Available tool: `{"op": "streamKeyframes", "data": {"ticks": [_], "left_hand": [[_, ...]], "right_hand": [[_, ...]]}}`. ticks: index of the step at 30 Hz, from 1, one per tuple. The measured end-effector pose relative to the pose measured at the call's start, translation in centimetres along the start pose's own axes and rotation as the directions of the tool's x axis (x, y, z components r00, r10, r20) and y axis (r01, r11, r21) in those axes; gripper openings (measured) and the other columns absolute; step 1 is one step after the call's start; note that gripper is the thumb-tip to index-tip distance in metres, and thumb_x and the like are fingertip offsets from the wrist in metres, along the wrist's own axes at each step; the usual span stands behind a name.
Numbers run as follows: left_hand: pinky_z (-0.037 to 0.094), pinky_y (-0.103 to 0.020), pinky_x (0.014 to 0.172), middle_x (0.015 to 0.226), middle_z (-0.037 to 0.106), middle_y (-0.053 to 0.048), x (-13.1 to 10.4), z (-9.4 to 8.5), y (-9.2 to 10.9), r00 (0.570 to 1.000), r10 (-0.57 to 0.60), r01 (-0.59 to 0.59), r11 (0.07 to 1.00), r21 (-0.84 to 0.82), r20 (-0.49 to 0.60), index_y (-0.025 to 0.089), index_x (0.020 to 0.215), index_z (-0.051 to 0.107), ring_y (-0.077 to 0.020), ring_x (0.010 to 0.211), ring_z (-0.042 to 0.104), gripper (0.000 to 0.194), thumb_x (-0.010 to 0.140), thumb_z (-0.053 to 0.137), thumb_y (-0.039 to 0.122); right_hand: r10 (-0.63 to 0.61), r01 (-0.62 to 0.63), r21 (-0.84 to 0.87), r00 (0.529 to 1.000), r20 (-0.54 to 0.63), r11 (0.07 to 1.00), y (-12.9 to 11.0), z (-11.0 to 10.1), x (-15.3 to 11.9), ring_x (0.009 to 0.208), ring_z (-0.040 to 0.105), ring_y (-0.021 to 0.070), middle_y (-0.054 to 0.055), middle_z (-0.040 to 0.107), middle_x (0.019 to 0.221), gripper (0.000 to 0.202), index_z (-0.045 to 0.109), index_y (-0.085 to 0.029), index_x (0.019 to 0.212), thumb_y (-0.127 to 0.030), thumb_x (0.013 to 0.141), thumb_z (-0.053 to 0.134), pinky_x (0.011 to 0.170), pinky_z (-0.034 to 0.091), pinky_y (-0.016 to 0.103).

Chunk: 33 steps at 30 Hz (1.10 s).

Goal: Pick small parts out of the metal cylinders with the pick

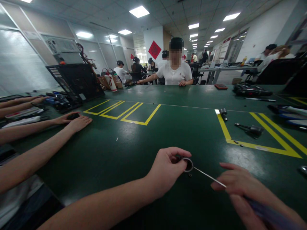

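My left hand [165, 169] is closed around a short, hollow metal cylinder [191, 164], with its round open end facing right. In my right hand [249, 188], somewhat blurred, is a screwdriver [209, 176] with a long thin shaft and a dark blue-purple handle. The shaft's tip reaches the cylinder's rim; whether it touches cannot be made out. Just below the cylinder, a tiny dark part [190, 175] shows against the green table [134, 147].
Yellow tape at right frames a dark metal tool part [254, 129], a small cylindrical part [223, 114] and tiny pieces [237, 142]. At left, another person's hands [80, 123] hold a black object. Someone sits opposite. Pliers-like tools [291, 115] lie far right.
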<state>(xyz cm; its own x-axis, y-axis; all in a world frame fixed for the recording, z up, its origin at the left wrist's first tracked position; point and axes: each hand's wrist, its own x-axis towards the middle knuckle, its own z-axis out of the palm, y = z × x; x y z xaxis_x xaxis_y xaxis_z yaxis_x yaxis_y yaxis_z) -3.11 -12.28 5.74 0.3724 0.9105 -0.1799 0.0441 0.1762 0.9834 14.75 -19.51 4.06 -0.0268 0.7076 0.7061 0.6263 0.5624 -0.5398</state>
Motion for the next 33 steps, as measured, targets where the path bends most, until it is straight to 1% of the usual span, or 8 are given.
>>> {"op": "streamKeyframes", "data": {"ticks": [2,4,6,9,18,22,25,33], "left_hand": [[0.050,-0.034,0.082,0.091,0.069,-0.007,0.0,-0.2,0.4,0.999,-0.034,0.034,0.999,0.005,-0.019,0.015,0.098,0.065,-0.0177,0.086,0.064,0.029,0.070,0.063,0.008],[0.047,-0.035,0.086,0.094,0.069,-0.007,0.1,-0.3,0.8,0.997,-0.065,0.064,0.998,-0.024,-0.043,0.017,0.104,0.063,-0.0179,0.091,0.063,0.036,0.069,0.064,0.005],[0.046,-0.036,0.089,0.099,0.068,-0.007,0.1,-0.3,1.2,0.995,-0.077,0.073,0.995,-0.066,-0.064,0.017,0.107,0.061,-0.0183,0.094,0.062,0.041,0.068,0.065,0.003],[0.047,-0.037,0.089,0.103,0.066,-0.009,0.2,-0.3,1.5,0.994,-0.058,0.051,0.995,-0.081,-0.090,0.015,0.102,0.060,-0.0194,0.094,0.063,0.038,0.066,0.067,0.003],[0.047,-0.037,0.088,0.098,0.067,-0.009,0.3,-0.7,1.2,0.998,-0.055,0.053,0.995,-0.080,-0.025,0.013,0.097,0.059,-0.0189,0.092,0.063,0.032,0.067,0.068,0.007],[0.047,-0.036,0.085,0.093,0.068,-0.007,0.4,-0.6,1.0,0.998,-0.050,0.047,0.995,-0.089,-0.038,0.013,0.096,0.062,-0.0179,0.087,0.063,0.031,0.066,0.068,0.008],[0.048,-0.034,0.082,0.088,0.069,-0.006,0.6,-0.5,1.0,0.995,-0.049,0.042,0.995,-0.085,-0.081,0.013,0.095,0.065,-0.0159,0.081,0.063,0.029,0.067,0.066,0.007],[0.048,-0.034,0.083,0.092,0.070,-0.007,0.5,-0.5,0.9,0.997,-0.067,0.063,0.994,-0.091,-0.038,0.013,0.097,0.067,-0.0162,0.085,0.064,0.029,0.069,0.065,0.007]], "right_hand": [[0.300,-0.302,0.036,0.952,0.061,0.953,0.9,0.1,-0.3,0.092,0.067,0.0230,0.001,0.072,0.079,0.017,0.063,-0.027,0.080,-0.036,0.086,0.050,0.076,0.056,0.033],[0.505,-0.523,0.095,0.848,0.161,0.847,1.7,0.3,-0.1,0.082,0.068,0.0217,0.002,0.071,0.076,0.024,0.064,-0.024,0.080,-0.042,0.086,0.048,0.065,0.056,0.029],[0.604,-0.643,0.142,0.761,0.238,0.753,2.2,0.6,0.4,0.071,0.067,0.0200,0.002,0.070,0.069,0.030,0.064,-0.022,0.076,-0.047,0.085,0.048,0.061,0.054,0.028],[0.632,-0.685,0.148,0.720,0.286,0.714,2.1,0.9,1.2,0.065,0.065,0.0188,0.002,0.068,0.064,0.035,0.063,-0.021,0.070,-0.051,0.083,0.049,0.063,0.052,0.028],[0.524,-0.556,-0.002,0.782,0.336,0.831,1.1,0.7,1.6,0.060,0.066,0.0183,0.002,0.068,0.063,0.034,0.063,-0.023,0.070,-0.047,0.085,0.043,0.053,0.054,0.027],[0.198,-0.193,-0.051,0.914,0.355,0.980,1.4,1.0,0.6,0.072,0.068,0.0181,0.000,0.070,0.075,0.015,0.063,-0.025,0.083,-0.032,0.084,0.050,0.076,0.056,0.034],[0.005,0.007,-0.034,0.946,0.323,0.999,1.4,0.9,0.1,0.081,0.068,0.0186,-0.001,0.070,0.079,0.010,0.062,-0.026,0.086,-0.022,0.081,0.054,0.091,0.050,0.038],[0.047,-0.047,0.111,0.999,0.002,0.993,0.3,0.2,-1.0,0.091,0.067,0.0212,-0.002,0.071,0.085,0.013,0.060,-0.031,0.093,-0.024,0.083,0.054,0.091,0.050,0.038]]}}
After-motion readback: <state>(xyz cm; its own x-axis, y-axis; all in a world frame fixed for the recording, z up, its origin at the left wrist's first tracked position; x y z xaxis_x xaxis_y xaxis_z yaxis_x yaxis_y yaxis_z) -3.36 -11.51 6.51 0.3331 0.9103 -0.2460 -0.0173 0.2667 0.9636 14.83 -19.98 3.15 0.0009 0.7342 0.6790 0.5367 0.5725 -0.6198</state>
